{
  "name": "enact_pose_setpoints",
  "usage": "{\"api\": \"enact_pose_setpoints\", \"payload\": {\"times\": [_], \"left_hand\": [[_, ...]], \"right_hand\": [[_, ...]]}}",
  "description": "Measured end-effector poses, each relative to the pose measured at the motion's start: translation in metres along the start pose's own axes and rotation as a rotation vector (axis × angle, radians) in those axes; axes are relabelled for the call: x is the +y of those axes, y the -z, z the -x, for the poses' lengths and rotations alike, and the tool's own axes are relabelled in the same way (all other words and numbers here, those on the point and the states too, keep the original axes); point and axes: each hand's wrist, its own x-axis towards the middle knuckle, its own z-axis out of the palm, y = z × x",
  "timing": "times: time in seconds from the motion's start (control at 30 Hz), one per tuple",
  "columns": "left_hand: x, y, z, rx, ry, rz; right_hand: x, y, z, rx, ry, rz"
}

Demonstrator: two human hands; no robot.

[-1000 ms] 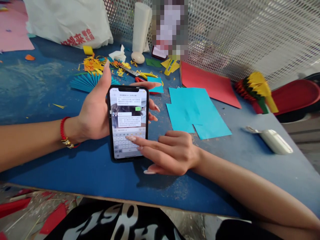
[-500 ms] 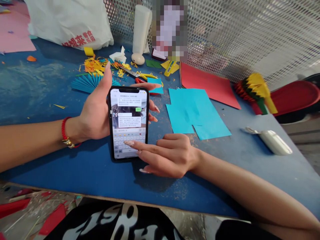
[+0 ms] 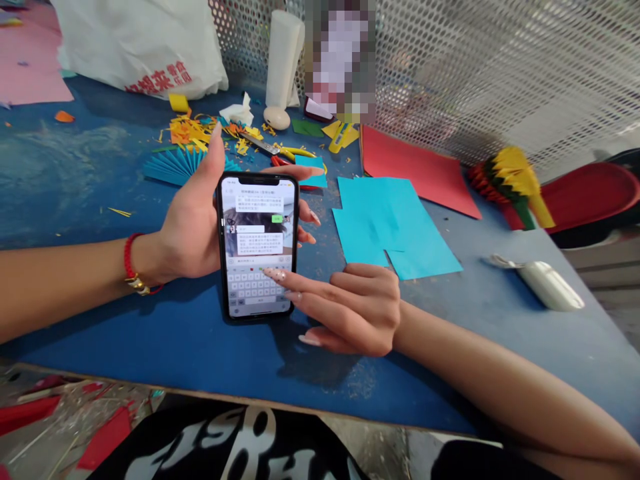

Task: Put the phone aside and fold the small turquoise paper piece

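Observation:
A black-edged smartphone (image 3: 257, 230) stands nearly upright over the table, its screen showing a chat and a keyboard. My left hand (image 3: 193, 217) is wrapped round it from behind, thumb along the left edge and fingertips showing past the right edge. My right hand (image 3: 357, 307) is at the phone's lower right and holds nothing. Its index finger is stretched out over the top of the on-screen keyboard; whether it touches the glass I cannot tell. The other fingers are partly bent. Behind the phone lies a pleated blue paper fan (image 3: 173, 167), partly hidden by my left hand.
Blue paper (image 3: 395, 223) and red paper (image 3: 420, 170) lie to the right, near a white case (image 3: 550, 283) and a folded paper flower (image 3: 513, 177). Scissors (image 3: 267, 145), paper scraps (image 3: 193, 130) and a white plastic bag (image 3: 145, 43) are at the back, before a perforated metal panel (image 3: 450, 73).
My right hand has shifted right, and its index fingertip has moved from the lower keys up to the keyboard's top row. The left hand and phone have hardly moved.

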Motion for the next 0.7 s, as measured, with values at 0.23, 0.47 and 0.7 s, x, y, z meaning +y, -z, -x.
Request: {"api": "enact_pose_setpoints", "payload": {"times": [0.23, 0.47, 0.7], "left_hand": [[-0.0009, 0.0004, 0.0003, -0.005, -0.005, 0.025], [-0.0024, 0.0017, -0.001, -0.01, -0.026, 0.013], [-0.0023, 0.0006, -0.0011, 0.004, -0.025, 0.011]], "right_hand": [[-0.0025, -0.0068, -0.0032, -0.066, -0.02, -0.06], [-0.0022, -0.0028, 0.0006, -0.025, -0.011, -0.028], [-0.0019, -0.0083, -0.0018, -0.064, 0.008, -0.043]]}}
